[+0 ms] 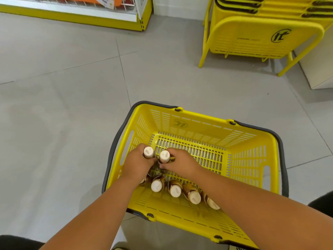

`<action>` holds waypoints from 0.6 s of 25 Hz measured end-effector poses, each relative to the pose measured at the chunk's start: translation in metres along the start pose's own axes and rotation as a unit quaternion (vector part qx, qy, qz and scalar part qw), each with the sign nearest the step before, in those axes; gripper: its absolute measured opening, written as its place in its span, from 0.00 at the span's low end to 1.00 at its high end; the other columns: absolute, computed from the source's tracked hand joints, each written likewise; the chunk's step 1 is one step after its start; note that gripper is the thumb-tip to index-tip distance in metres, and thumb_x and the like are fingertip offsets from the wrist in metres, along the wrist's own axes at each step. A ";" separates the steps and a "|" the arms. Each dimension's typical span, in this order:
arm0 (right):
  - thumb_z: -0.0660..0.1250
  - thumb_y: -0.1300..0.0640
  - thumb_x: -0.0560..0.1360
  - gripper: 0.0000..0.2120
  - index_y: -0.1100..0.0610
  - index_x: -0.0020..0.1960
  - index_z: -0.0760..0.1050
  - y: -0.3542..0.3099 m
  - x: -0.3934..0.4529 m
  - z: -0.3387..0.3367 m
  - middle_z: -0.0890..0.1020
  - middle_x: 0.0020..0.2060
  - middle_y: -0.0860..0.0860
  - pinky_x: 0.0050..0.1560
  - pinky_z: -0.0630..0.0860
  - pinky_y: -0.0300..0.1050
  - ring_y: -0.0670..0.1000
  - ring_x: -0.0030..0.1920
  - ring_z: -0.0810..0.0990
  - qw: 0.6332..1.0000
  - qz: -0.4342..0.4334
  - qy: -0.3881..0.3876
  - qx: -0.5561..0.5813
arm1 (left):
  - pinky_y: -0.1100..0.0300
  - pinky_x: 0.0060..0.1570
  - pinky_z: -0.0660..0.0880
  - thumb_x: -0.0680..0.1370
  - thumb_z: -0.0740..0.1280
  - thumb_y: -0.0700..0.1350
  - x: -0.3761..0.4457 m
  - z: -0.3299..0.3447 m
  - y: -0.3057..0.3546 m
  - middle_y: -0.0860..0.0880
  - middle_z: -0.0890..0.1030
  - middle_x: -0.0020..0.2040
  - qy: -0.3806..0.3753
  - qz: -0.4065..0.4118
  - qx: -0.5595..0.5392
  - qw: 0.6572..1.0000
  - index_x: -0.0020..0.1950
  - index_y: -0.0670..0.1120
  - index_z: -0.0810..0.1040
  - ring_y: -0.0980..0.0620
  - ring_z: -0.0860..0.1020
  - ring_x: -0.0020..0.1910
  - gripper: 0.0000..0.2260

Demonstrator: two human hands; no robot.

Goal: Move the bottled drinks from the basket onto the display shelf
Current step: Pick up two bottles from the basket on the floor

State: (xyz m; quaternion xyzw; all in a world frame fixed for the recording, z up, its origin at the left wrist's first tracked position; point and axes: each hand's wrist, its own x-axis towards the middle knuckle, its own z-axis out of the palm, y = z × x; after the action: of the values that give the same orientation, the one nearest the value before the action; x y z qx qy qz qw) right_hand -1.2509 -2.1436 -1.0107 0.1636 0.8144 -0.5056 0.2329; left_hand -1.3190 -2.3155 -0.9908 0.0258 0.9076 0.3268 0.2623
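Observation:
A yellow shopping basket (248,152) with grey handles stands on the floor in front of me. Inside it, my left hand (137,163) grips one white-capped brown bottle (148,152) and my right hand (180,162) grips another bottle (164,156) right beside it, both upright near the basket's left wall. Several more white-capped bottles (174,190) stand in a row along the basket's near side, below my hands. The bodies of the two held bottles are mostly hidden by my fingers.
A yellow rack with a stack of baskets (252,37) stands at the far right. The yellow base of a display shelf (90,17) runs along the far left. Grey tiled floor (72,105) lies between them.

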 end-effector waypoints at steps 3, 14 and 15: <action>0.80 0.51 0.71 0.15 0.50 0.56 0.81 -0.001 0.004 -0.013 0.83 0.51 0.45 0.51 0.72 0.44 0.47 0.53 0.79 0.999 0.010 0.027 0.026 | 0.72 0.35 0.66 0.72 0.78 0.43 0.001 0.003 0.006 0.56 0.80 0.41 0.011 0.013 -0.034 0.999 0.50 0.52 0.79 0.56 0.77 0.42 0.11; 0.81 0.50 0.68 0.15 0.48 0.53 0.84 -0.070 -0.029 -0.091 0.86 0.48 0.44 0.56 0.79 0.49 0.45 0.51 0.83 0.995 -0.014 0.096 0.008 | 0.62 0.37 0.68 0.73 0.77 0.49 -0.007 -0.062 0.082 0.55 0.80 0.42 0.003 0.097 -0.017 0.995 0.50 0.52 0.78 0.52 0.78 0.44 0.11; 0.81 0.51 0.68 0.15 0.48 0.52 0.84 -0.087 -0.039 -0.106 0.86 0.47 0.43 0.56 0.79 0.48 0.43 0.50 0.83 0.995 -0.019 0.099 0.014 | 0.61 0.38 0.71 0.73 0.77 0.50 -0.013 -0.079 0.099 0.55 0.81 0.42 0.007 0.104 -0.010 0.995 0.49 0.53 0.78 0.52 0.79 0.44 0.11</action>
State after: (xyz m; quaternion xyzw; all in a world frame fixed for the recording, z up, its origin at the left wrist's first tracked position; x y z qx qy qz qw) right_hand -1.2843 -2.0871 -0.8841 0.2008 0.8290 -0.5030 0.1395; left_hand -1.3592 -2.2867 -0.8732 0.1150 0.8986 0.3614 0.2206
